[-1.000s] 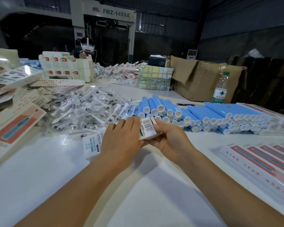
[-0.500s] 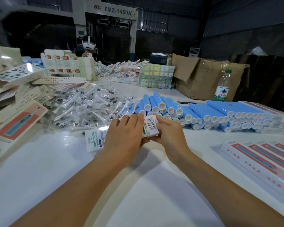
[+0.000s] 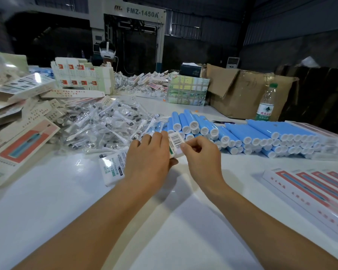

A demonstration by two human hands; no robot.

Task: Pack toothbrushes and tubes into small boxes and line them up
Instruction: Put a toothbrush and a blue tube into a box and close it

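Head view: small box held between both hands

Nearest me, my left hand [image 3: 147, 158] wraps around a small box [image 3: 176, 142], barcode end up, just above the white table [image 3: 47, 201]. My right hand [image 3: 201, 154] has its fingers curled, pinching the box's end. A second box [image 3: 112, 168] lies flat just left of my left wrist. To the right, flat red-striped boxes [image 3: 310, 190] sit side by side. Beyond my hands are stacked blue tubes [image 3: 242, 133] and a heap of bagged toothbrush heads [image 3: 105, 123]. Farther back stand a water bottle [image 3: 265, 104] and a cardboard carton [image 3: 248, 90].
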